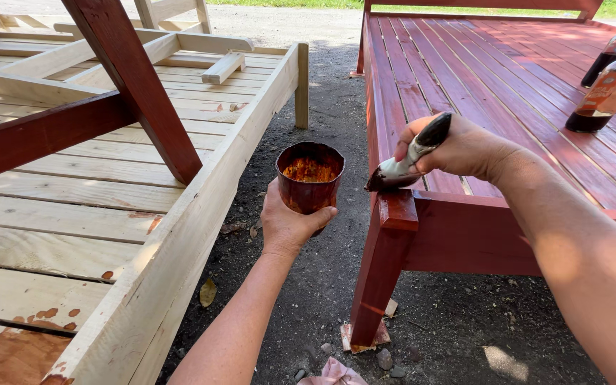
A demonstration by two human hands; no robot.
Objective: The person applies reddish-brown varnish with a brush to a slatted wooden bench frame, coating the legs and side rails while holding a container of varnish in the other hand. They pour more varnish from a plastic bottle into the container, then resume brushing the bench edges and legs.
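I'm cupping the light, stain-slick cup (309,177) in my left hand (290,222); at three o'clock, my right hand (458,148) is pinching the brush (408,158) handle.

1. The cup (309,178) is small, smeared all over with red-brown stain, its rim bent out of round; it stands upright, held from below and behind, above the dark gravel between the two wooden frames; inside, an orange-red residue coats the walls.
2. The paintbrush (408,158) has a pale handle with a dark end and dark, stain-soaked bristles; it slants down to the left; its bristles touch the top of the red-stained corner post.
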